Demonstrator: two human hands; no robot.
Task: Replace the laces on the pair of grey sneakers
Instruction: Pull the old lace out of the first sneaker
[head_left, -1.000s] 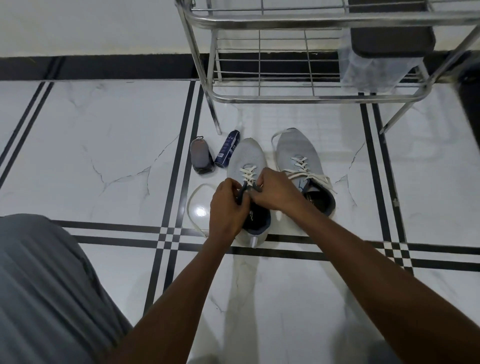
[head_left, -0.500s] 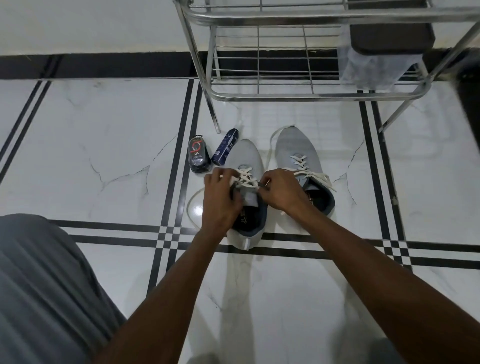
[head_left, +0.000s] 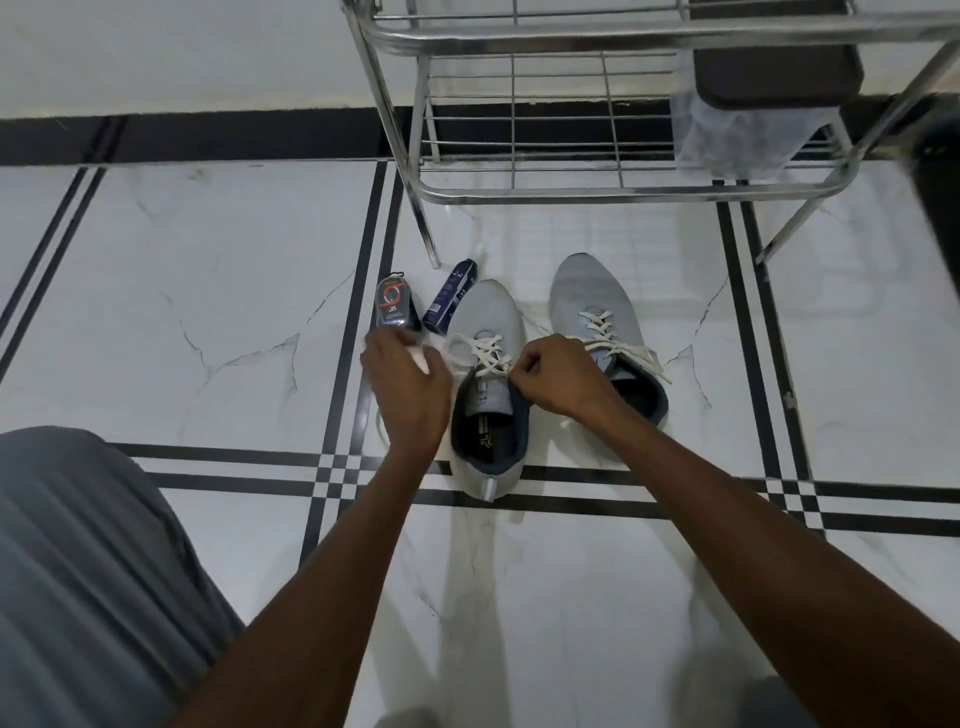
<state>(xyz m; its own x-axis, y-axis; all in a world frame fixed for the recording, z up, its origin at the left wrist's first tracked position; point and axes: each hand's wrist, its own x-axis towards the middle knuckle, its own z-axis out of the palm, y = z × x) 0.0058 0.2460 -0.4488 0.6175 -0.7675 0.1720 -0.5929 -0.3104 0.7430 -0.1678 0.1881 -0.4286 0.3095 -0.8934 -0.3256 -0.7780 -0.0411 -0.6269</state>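
Your left hand (head_left: 410, 384) grips a white lace (head_left: 480, 353) pulled out to the left of the near grey sneaker (head_left: 488, 384), though blur hides the fingers; your right hand (head_left: 556, 376) pinches the lace at the shoe's upper eyelets. The other sneaker (head_left: 597, 312) sits just beside it, laced, on the floor (head_left: 208, 312). Two small dark containers (head_left: 397, 309) lie near the metal rack (head_left: 571, 171)

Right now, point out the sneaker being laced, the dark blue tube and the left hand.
sneaker being laced (head_left: 485, 317), head view, grey toe.
dark blue tube (head_left: 450, 296), head view, mid-body.
left hand (head_left: 410, 382), head view, back of hand.
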